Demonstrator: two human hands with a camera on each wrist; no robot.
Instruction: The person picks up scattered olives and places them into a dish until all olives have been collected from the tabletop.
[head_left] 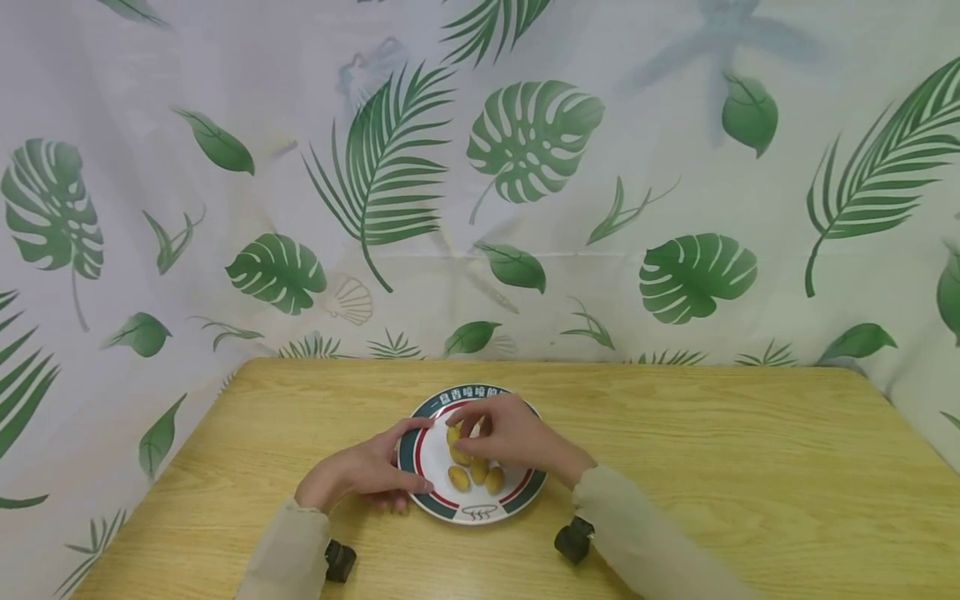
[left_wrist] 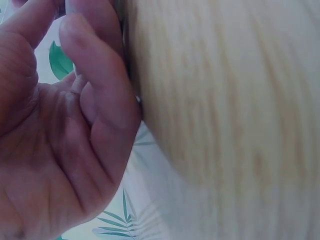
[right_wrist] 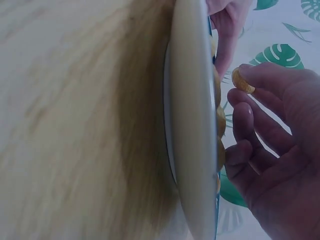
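Note:
A round plate (head_left: 435,458) with a white middle, a red ring and a dark green patterned border lies before me. My left hand (head_left: 366,467) grips its left rim, thumb over the edge and other fingers lower down beside the table. Above the plate, my right hand (head_left: 517,433) pinches one small oval yellow fruit (right_wrist: 242,81) between thumb and index finger, lifted off the others in the right wrist view. Several similar yellow fruits (head_left: 459,478) lie grouped on the plate, partly covered by the right hand in the head view. The left wrist view shows mostly palm and curled fingers.
The wooden table (head_left: 712,467) stretches out on both sides of the plate. Behind and to the left hangs a white curtain (head_left: 562,250) printed with green leaves. A small black device (head_left: 573,542) sits at each wrist, below the beige sleeves (head_left: 637,517).

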